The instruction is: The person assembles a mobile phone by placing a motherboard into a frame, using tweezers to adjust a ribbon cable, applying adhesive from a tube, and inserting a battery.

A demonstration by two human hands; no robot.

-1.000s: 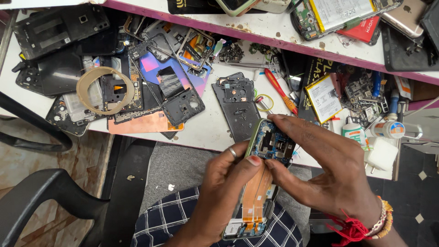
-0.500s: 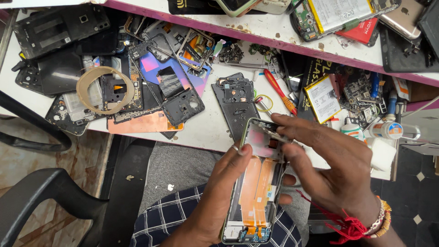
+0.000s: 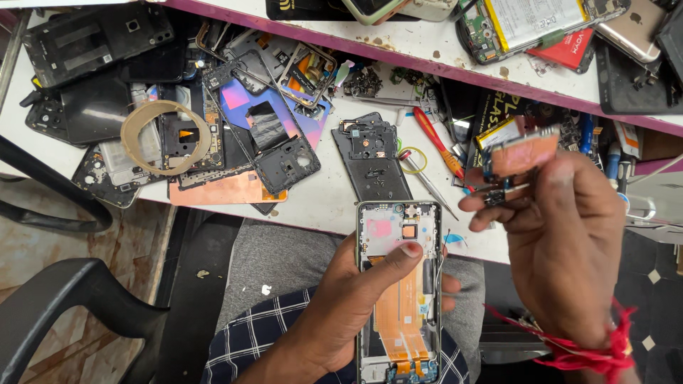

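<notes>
Right hand (image 3: pixel 569 249) lifted away pinching circuit board (image 3: pixel 523 153), left hand (image 3: pixel 356 306) gripping opened phone (image 3: pixel 398 284)

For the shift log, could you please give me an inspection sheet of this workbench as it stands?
Surface: white workbench, crowded, stained.
Job's things: opened phone frame with orange flex cable showing; small circuit board lifted clear of it.
Clutter: black phone back panels, tape ring, red-handled screwdriver, battery.
Grippers: left hand grips the frame; right hand pinches the board.
Cables: nothing seen beyond the flex.
Surroundings: black chair, tiled floor.
</notes>
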